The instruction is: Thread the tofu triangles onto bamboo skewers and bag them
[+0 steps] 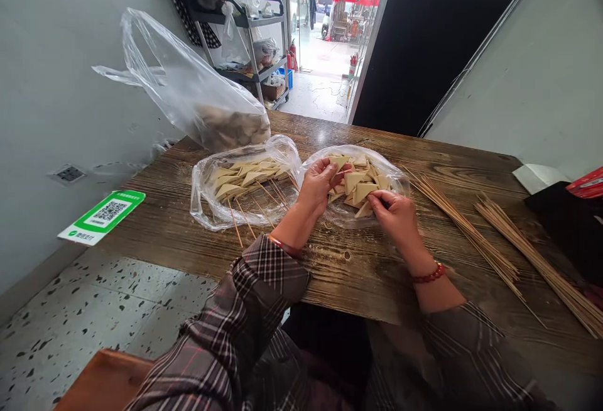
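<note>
My left hand point(321, 183) is closed on a pale tofu-like triangle point(340, 161), held above the right-hand plastic bag point(394, 175). That bag lies spread open under a heap of loose pale triangles point(360, 178). At the heap's near right edge, my right hand point(392, 210) pinches one of these triangles by its corner. To the left, another opened clear bag point(200, 188) holds skewered triangles point(249, 175), their thin sticks point(239, 225) pointing toward me.
Two bundles of bamboo skewers, a nearer one point(471, 238) and a farther right one point(537, 254), lie on the wooden table point(217, 247). A tall plastic bag point(230, 125) stands at the back left. A green QR-code card point(103, 216) is at the left edge, a black box point(560, 222) at the right.
</note>
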A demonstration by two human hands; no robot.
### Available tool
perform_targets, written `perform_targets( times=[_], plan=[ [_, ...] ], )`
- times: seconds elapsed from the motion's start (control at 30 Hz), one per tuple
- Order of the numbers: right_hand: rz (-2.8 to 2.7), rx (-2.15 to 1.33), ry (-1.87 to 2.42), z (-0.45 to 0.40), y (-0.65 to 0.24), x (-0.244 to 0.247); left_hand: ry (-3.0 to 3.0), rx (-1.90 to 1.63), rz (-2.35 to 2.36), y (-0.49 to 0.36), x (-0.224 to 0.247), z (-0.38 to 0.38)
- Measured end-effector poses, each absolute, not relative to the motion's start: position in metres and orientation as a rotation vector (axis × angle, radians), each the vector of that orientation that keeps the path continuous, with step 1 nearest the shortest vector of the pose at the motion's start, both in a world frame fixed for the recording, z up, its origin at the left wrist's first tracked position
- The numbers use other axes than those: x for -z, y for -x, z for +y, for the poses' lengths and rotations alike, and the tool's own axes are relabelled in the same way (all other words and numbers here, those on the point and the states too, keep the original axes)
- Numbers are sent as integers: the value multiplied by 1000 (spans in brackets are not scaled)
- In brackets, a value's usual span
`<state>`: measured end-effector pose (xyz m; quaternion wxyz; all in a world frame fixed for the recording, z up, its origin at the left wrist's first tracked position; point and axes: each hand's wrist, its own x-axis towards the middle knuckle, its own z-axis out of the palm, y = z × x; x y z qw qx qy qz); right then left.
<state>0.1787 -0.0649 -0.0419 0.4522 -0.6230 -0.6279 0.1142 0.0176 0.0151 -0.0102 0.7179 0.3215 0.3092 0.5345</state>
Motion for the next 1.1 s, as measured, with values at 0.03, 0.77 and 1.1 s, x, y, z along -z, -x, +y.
perform_targets(
  times=[0.03, 0.77, 1.1],
  plan=[
    [-1553, -279, 1538, -65, -179, 42, -713, -1179, 681, -18, 10, 15],
    [-1562, -235, 1506, -63, -175, 44, -733, -1135, 670, -21, 13, 13],
    [-1616, -208, 1489, -63, -173, 44, -717, -1057, 607, -21, 15, 14]
  ],
)
